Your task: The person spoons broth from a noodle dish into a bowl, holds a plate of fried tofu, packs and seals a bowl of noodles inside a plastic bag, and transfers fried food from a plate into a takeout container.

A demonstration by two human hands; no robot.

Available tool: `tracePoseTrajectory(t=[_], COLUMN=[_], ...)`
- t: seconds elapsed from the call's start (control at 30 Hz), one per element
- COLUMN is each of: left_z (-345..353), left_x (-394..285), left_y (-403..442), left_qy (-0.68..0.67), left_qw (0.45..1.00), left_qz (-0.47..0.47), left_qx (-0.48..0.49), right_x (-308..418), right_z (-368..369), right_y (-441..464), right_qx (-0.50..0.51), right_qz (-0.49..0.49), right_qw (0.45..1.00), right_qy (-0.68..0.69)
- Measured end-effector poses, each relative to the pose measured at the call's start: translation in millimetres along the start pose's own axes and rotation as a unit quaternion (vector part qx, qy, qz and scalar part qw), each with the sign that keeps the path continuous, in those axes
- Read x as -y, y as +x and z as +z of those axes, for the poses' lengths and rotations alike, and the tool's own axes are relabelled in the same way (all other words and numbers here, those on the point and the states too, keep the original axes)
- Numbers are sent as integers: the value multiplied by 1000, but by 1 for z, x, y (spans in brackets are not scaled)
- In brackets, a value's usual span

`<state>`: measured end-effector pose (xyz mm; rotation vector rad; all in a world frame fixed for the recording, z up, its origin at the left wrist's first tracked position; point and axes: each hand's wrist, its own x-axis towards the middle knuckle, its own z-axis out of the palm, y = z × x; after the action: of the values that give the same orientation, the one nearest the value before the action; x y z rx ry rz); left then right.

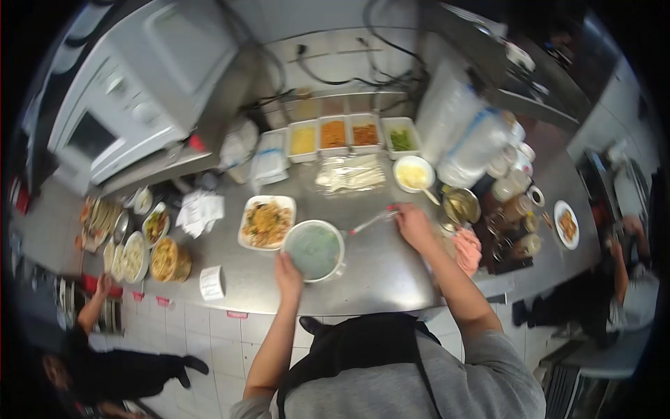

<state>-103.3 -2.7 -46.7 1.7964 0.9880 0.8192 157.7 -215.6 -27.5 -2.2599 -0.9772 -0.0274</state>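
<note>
A round bowl with a white rim stands on the steel counter in front of me. Its greenish contents look cloudy, as if under a clear cover. My left hand grips its near left side, with the thumb along the rim. To the right, my right hand is closed on one end of a thin, clear strip with red ends, perhaps a wrapped utensil. The strip's left end lies close to the bowl. Just behind the bowl, a square white dish holds fried rice or noodles.
Trays of toppings line the back, behind wrapped white cutlery. A bowl of yellow food, a metal pot, a pink cloth and bottles stand right. Filled dishes sit left. Other people stand at both sides.
</note>
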Motion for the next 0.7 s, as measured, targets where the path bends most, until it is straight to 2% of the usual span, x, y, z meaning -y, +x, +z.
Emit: tracePoseTrajectory(t=[0.07,0.1,0.13,0.17,0.2,0.23,0.3,0.33,0.4,0.47,0.5,0.53,0.6,0.7], left_z=[7,9,20,39,44,40,13,3,-50,-124,-160,-195,-257,-321], left_x=[-16,-25,-33,-13,-14,-16,-22,-23,-6,7,17,32,51,80], left_y=[-6,-6,-11,-5,-5,-2,-1,1,21,42,46,54,60,70], left_qy=[33,5,8,14,21,21,-17,-37,-20,52,66,114,171,250], left_qw=[999,1000,998,987,991,995,995,995,981,963,957,938,921,926], left_qz=[25,-18,34,104,81,60,23,6,97,102,63,78,0,-12], left_qx=[-18,18,-45,-121,-103,-80,-94,-91,-169,-244,-276,-318,-351,-283], right_x=[5,9,16,26,23,29,67,81,106,158,190,218,270,341], right_z=[11,14,12,6,8,10,-8,-13,-20,-20,-16,-9,24,90], right_y=[16,17,16,12,10,5,-3,3,11,23,29,33,36,45], right_qx=[-62,-89,-75,-53,-51,-63,-41,-61,-107,-97,-94,-52,79,284], right_qz=[-29,-57,-46,-48,-101,-86,2,-21,-55,-124,-158,-211,-254,-346], right_qw=[998,994,996,996,993,987,988,985,978,964,954,947,936,866], right_qy=[-1,-11,14,47,39,117,150,158,170,216,237,236,231,222])
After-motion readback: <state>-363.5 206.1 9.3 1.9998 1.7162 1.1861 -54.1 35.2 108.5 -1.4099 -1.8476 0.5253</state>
